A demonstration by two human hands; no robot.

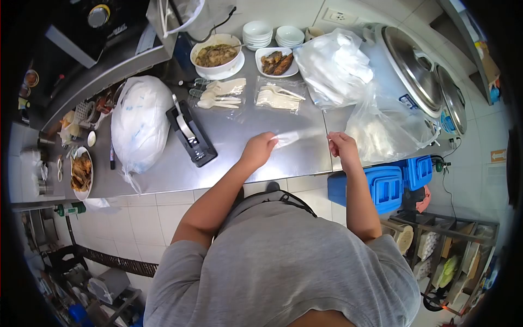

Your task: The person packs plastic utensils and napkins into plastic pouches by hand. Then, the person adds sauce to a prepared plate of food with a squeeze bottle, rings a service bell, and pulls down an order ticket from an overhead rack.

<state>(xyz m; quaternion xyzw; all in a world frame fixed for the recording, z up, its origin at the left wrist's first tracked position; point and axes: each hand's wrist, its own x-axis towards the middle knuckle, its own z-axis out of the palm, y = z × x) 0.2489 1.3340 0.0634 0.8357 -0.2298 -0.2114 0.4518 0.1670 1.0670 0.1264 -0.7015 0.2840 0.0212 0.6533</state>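
Over the steel counter (234,158), my left hand (260,148) pinches a small white packet or strip (287,138), thin and partly see-through. My right hand (342,146) is closed at the far side of it, fingertips pressed together; a faint clear band seems to run between the two hands. A black tape dispenser (190,133) stands left of my left hand. Beyond the hands lie two clear bags of wooden cutlery, one on the left (220,94) and one in the middle (279,97). Clear plastic bags (381,128) are right of my right hand.
A bowl of food (217,53), a plate of fried food (277,62) and stacked white bowls (257,34) stand at the back. Bulky white bags sit left (143,122) and right (335,65). Large lidded pots (412,65) fill the right end; blue bins (381,188) stand below.
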